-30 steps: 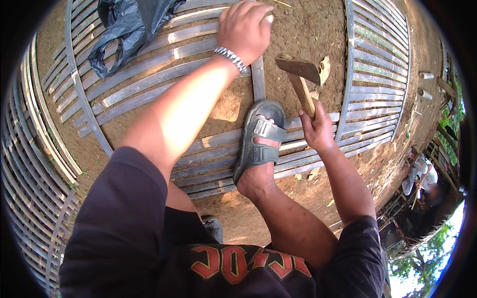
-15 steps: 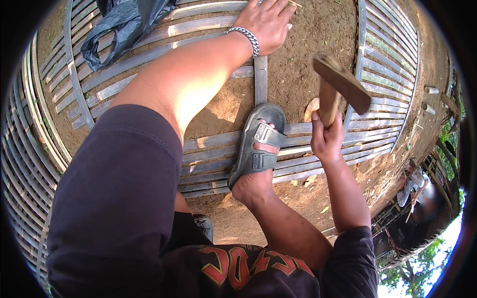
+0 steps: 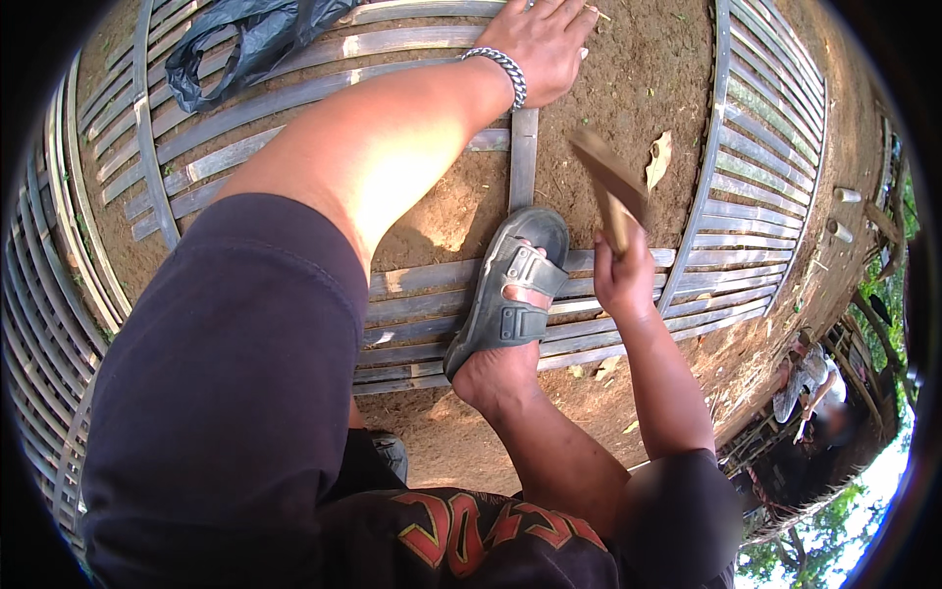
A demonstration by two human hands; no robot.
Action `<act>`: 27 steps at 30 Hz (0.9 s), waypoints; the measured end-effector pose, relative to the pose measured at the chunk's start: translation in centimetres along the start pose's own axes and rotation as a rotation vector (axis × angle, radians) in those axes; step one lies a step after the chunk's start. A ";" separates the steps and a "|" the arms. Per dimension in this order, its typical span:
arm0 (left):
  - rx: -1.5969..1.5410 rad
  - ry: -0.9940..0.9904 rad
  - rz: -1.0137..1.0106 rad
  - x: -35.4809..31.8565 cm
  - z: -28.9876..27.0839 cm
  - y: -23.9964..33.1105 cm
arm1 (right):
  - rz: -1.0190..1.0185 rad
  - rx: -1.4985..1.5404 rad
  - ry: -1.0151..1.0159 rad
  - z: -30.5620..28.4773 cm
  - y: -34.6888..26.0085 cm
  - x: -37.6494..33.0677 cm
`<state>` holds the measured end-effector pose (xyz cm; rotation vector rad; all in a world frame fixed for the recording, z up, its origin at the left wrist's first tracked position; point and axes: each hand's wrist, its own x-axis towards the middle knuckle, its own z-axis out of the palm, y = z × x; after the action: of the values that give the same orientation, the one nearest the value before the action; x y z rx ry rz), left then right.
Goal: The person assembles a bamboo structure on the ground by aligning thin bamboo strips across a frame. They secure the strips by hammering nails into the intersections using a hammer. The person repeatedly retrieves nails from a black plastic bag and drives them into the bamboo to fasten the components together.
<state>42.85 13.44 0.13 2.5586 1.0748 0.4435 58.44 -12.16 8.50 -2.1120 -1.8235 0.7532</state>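
Here we are with our right hand (image 3: 626,275) closed round the wooden handle of a hatchet-like tool (image 3: 610,175), its head blurred above bare soil, just past the slats of the bamboo panel (image 3: 422,279). To work this cleanly, we'd want the wrist firm, the head square to whatever it meets, and short, measured strokes, with the planted sandal (image 3: 515,275) pinning the slats so nothing skips. Our left fingers ought to lie well outside the head's path, and our toes too, since they sit close by. As for pose, the left arm stretches long across the panel, its hand (image 3: 545,49) palm down near the crosspiece (image 3: 524,162), fingers loosely spread; whether that grip pinches anything, we can't tell. The right forearm angles up from the lower edge, thumb along the handle.
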 end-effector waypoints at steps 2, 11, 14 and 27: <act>0.005 -0.009 0.001 0.1 -0.3 0.2 | 0.208 -0.024 -0.118 0.5 0.6 0.0; -0.012 0.012 -0.018 0.2 -0.5 0.0 | 0.044 -0.115 -0.151 0.4 0.4 0.5; -0.014 -0.002 -0.018 0.3 -0.7 0.0 | 0.008 0.025 0.108 0.9 1.2 -0.1; -0.023 0.044 -0.011 0.1 0.2 -0.3 | -0.208 0.182 0.189 1.6 2.1 0.6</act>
<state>42.81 13.64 -0.19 2.5329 1.0912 0.5082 59.44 -12.23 5.97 -1.7820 -1.7661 0.6198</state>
